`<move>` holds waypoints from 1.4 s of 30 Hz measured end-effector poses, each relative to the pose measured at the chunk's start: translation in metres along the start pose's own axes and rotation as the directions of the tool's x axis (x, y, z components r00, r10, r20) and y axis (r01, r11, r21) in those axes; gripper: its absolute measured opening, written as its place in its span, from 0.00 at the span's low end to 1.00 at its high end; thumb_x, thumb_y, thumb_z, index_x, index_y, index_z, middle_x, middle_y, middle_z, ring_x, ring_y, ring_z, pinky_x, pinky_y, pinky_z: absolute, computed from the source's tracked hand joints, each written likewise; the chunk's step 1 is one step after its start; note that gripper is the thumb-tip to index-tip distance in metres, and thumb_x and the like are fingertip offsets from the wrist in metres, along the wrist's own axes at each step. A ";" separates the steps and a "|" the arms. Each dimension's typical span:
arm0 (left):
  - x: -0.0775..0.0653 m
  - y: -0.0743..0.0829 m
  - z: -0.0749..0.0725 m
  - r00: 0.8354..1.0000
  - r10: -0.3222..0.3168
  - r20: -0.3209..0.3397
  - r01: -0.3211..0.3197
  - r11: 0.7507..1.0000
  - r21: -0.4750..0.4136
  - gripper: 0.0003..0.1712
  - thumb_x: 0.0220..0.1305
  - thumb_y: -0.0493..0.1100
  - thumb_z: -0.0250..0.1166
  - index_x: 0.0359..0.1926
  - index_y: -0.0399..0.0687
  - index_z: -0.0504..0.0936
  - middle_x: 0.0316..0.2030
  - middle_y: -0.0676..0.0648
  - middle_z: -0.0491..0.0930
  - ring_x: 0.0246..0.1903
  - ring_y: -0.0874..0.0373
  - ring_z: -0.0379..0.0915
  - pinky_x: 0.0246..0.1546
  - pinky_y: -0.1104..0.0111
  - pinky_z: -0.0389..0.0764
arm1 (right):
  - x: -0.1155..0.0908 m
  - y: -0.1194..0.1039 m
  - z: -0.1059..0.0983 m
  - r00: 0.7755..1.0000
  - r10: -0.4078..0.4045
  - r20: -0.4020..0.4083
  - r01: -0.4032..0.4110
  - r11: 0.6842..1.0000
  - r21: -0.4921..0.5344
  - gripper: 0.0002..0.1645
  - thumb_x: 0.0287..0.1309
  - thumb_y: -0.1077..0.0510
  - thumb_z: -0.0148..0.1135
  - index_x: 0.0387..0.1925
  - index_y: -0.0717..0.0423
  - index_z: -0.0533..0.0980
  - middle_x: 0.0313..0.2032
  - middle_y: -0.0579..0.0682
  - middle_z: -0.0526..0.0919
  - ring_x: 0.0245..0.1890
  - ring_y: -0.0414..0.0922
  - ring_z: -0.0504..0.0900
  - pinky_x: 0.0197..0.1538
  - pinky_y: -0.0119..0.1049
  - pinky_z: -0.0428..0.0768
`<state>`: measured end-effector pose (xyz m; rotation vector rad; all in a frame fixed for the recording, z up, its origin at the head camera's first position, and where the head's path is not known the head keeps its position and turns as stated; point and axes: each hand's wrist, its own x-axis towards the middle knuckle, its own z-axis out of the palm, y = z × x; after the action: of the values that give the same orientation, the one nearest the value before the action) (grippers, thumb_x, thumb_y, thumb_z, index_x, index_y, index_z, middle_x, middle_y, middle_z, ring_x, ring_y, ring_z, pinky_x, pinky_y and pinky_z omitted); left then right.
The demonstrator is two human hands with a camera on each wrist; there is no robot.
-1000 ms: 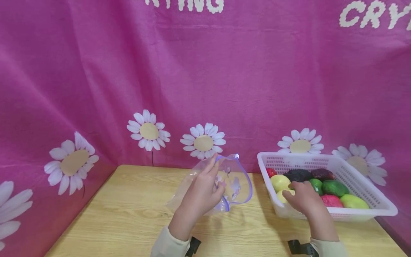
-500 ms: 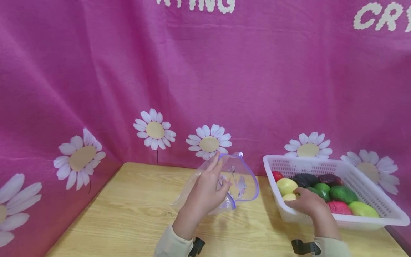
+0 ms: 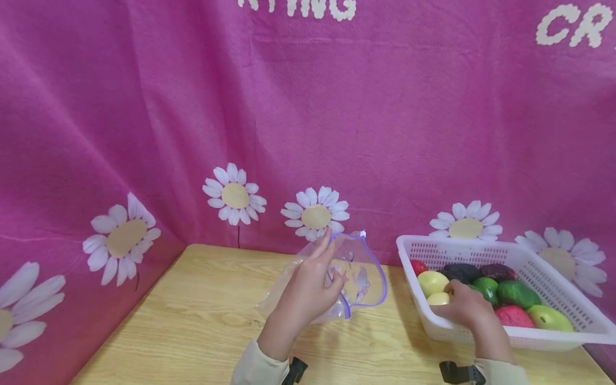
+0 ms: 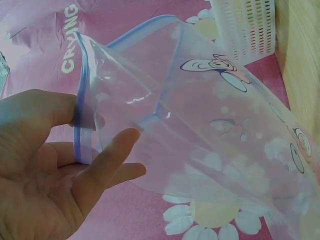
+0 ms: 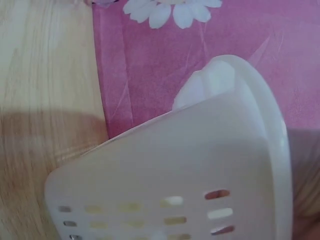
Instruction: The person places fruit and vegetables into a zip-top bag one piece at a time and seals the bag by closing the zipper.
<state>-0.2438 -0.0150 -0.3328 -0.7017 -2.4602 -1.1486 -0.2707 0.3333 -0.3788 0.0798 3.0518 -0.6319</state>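
Note:
In the head view my left hand [image 3: 308,286] holds the rim of a clear zip bag [image 3: 363,278] with a purple seal and printed figures. The left wrist view shows the bag [image 4: 200,125] with its mouth spread, its blue-purple edge between the fingers of the left hand [image 4: 65,165]. My right hand [image 3: 469,307] reaches into a white plastic basket [image 3: 560,334], thumb and fingers around a pale yellow fruit [image 3: 438,299] at the near left corner. From the right wrist the basket wall [image 5: 165,165] hides the fruit and nearly all of that hand.
The basket also holds another yellow fruit [image 3: 432,282], dark avocado-like pieces [image 3: 462,271], green ones [image 3: 518,293], a pinkish-red one [image 3: 514,316] and a yellow-green one [image 3: 550,318]. A pink daisy-print cloth [image 3: 385,133] hangs behind the wooden table [image 3: 202,310].
My right hand has lowered over the near yellow fruit, and its fingers have closed around it. The left hand keeps holding the bag. The head view has shifted slightly left.

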 end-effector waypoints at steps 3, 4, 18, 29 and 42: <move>0.000 0.000 0.002 1.000 -0.004 0.013 0.004 1.000 -0.007 0.38 0.66 0.38 0.62 0.76 0.49 0.64 0.79 0.53 0.47 0.10 0.68 0.57 0.14 0.76 0.69 | -0.002 0.001 -0.003 0.999 0.001 -0.032 -0.001 1.000 0.009 0.45 0.47 0.40 0.75 0.51 0.73 0.70 0.41 0.69 0.80 0.40 0.61 0.79 0.44 0.58 0.78; 0.000 0.000 0.002 1.000 -0.005 0.015 0.006 1.000 -0.009 0.38 0.66 0.38 0.63 0.77 0.48 0.64 0.80 0.54 0.47 0.10 0.68 0.57 0.14 0.76 0.69 | -0.003 0.001 -0.005 0.999 0.002 -0.044 -0.002 1.000 0.011 0.46 0.47 0.40 0.75 0.52 0.73 0.70 0.42 0.70 0.80 0.40 0.62 0.79 0.44 0.59 0.77; 0.003 0.001 0.001 0.998 0.030 -0.054 -0.031 1.000 -0.002 0.37 0.64 0.37 0.63 0.74 0.39 0.67 0.79 0.50 0.52 0.09 0.69 0.54 0.12 0.77 0.65 | -0.039 -0.082 -0.024 0.805 -0.314 -0.503 0.510 0.800 0.316 0.40 0.50 0.58 0.80 0.64 0.58 0.71 0.55 0.63 0.80 0.48 0.53 0.86 0.43 0.32 0.85; 0.001 0.002 0.002 0.995 0.073 -0.062 -0.073 0.997 -0.002 0.40 0.62 0.36 0.64 0.74 0.35 0.64 0.79 0.48 0.52 0.13 0.73 0.59 0.15 0.77 0.69 | -0.029 -0.120 0.029 0.675 -0.650 -0.348 0.736 0.622 0.266 0.41 0.46 0.61 0.81 0.62 0.57 0.72 0.54 0.54 0.77 0.50 0.47 0.79 0.46 0.37 0.86; -0.001 0.004 -0.005 0.992 0.098 -0.079 -0.096 0.995 0.036 0.43 0.56 0.33 0.64 0.74 0.35 0.64 0.79 0.50 0.51 0.15 0.72 0.58 0.15 0.77 0.66 | -0.037 -0.126 0.027 0.680 -0.639 -0.359 0.705 0.705 0.081 0.53 0.43 0.60 0.81 0.70 0.61 0.64 0.59 0.62 0.72 0.57 0.56 0.76 0.54 0.56 0.81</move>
<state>-0.2402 -0.0163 -0.3276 -0.7420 -2.3456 -1.0771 -0.2407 0.2052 -0.3528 -1.1197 3.2297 -1.0614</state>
